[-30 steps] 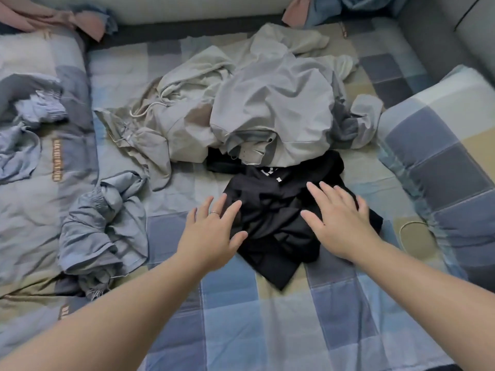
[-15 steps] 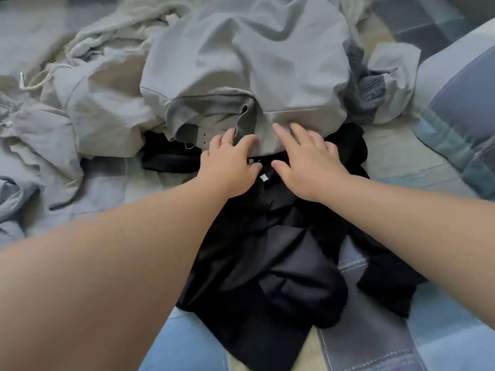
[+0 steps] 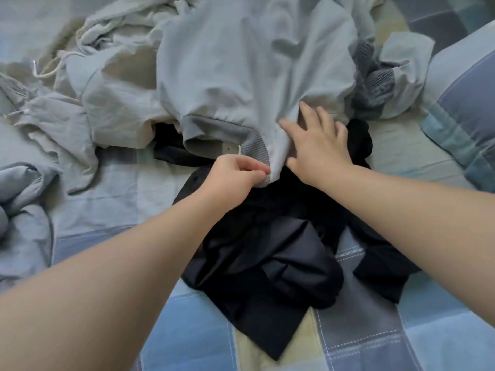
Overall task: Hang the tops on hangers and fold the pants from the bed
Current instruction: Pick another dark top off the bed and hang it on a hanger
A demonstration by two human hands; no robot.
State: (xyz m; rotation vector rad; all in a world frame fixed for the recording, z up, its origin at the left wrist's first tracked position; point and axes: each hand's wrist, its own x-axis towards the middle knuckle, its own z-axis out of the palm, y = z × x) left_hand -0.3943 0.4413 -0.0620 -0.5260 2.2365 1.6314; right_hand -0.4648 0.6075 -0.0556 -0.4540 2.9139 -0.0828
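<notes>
Head view puts the grey top at your twelve o'clock, spread in loose folds over the upper middle of the picture, with its ribbed hem hanging down toward the centre. Your left hand has its fingers curled, and the thumb and fingertips pinch the lowest corner of that ribbed hem, right at the middle of the frame. Your right hand lies just beside it at about two o'clock from the left hand. Its fingers are straight and spread wide, the palm faces down, and the thumb and fingers press flat on the lower edge of the grey top, holding nothing.

Under that hem, running from the centre down toward six o'clock, lies the black garment, crumpled in a heap. Its upper part is tucked beneath the grey top and both your forearms cross over it.

At ten o'clock a pale drawstring garment lies rumpled, touching the grey top's left side, its cord trailing toward nine o'clock. At eight to nine o'clock, at the picture's left edge, a blue-grey garment is bunched up, apart from the others.

All of it rests on the checked bed cover, and a checked pillow sits at three o'clock.
</notes>
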